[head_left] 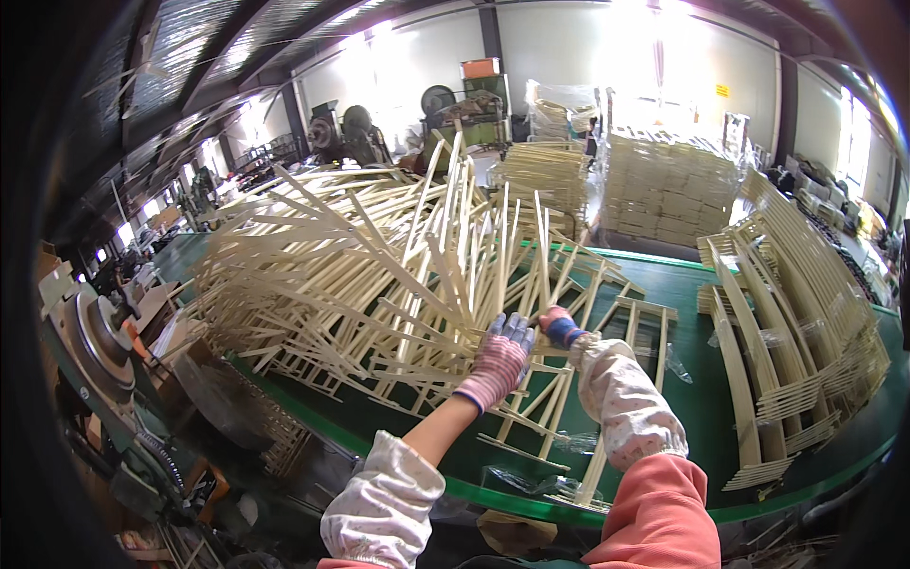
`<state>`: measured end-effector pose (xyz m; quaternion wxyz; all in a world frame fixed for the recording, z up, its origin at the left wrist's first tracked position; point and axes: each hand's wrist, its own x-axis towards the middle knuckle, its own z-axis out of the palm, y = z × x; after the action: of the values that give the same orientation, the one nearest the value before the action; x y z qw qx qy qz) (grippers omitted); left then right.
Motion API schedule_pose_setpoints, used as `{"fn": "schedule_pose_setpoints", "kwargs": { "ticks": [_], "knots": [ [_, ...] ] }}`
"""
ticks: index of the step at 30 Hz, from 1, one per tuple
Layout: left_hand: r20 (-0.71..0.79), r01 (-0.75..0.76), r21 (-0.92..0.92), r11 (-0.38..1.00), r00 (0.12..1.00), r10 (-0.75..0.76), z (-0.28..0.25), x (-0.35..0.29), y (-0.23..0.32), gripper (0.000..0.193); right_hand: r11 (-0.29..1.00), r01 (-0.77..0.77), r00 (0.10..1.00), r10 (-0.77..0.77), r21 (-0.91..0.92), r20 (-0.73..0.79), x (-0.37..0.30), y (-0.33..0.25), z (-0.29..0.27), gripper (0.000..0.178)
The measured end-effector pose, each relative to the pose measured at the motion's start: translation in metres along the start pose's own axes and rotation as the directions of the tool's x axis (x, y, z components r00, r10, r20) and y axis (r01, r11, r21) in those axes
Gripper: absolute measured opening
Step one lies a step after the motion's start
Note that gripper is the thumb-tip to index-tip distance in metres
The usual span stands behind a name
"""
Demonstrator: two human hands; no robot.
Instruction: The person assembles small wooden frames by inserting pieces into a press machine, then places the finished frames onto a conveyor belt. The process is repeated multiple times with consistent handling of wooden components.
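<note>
- Head view: the left hand (500,360), in a pink striped glove with grey-blue fingers, lies over pale wooden slats at the near right edge of a large tangled heap (313,256); its fingers are stretched forward, and whether they grip a slat I cannot tell.
- The right hand (561,327), also gloved, is just beside it, fingers curled in among the slats; what is inside them is hidden.
- The heap of wooden slats and ladder-like frames covers the left and middle of the green desk (697,417), many pieces tilted upward.
- One ladder-like frame (647,305) lies right of the right hand, near the heap.
- Curved wooden frames (796,351) stand in a row at the desk's right end, well apart from the hands.
- Clear plastic (521,482) lies near the desk's front edge.
- Beyond the desk rises a stack of wood in clear wrap (664,185).
- A machine with a round disc (90,341) stands at the left.
</note>
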<state>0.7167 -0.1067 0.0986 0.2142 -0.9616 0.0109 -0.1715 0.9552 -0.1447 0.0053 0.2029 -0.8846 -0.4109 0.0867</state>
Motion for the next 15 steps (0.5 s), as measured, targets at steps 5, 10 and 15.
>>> {"fn": "schedule_pose_setpoints", "kwargs": {
  "ticks": [5,10,15],
  "knots": [
    [0.425,0.121,-0.178,0.977,0.904,-0.034,0.045,0.041,0.005,0.021,0.982,0.0,0.995,-0.018,0.19,0.096,-0.015,-0.007,-0.018,0.034],
    [0.372,-0.013,-0.082,0.997,0.927,0.043,0.064,0.041,0.001,0.01,0.788,0.498,0.864,-0.419,0.362,-0.277,-0.108,0.05,-0.036,0.01],
    [0.28,-0.057,-0.156,0.986,0.955,0.099,0.052,0.04,0.011,0.021,0.954,0.194,0.933,-0.251,0.228,0.257,-0.31,0.061,0.02,0.021]
  ]
}}
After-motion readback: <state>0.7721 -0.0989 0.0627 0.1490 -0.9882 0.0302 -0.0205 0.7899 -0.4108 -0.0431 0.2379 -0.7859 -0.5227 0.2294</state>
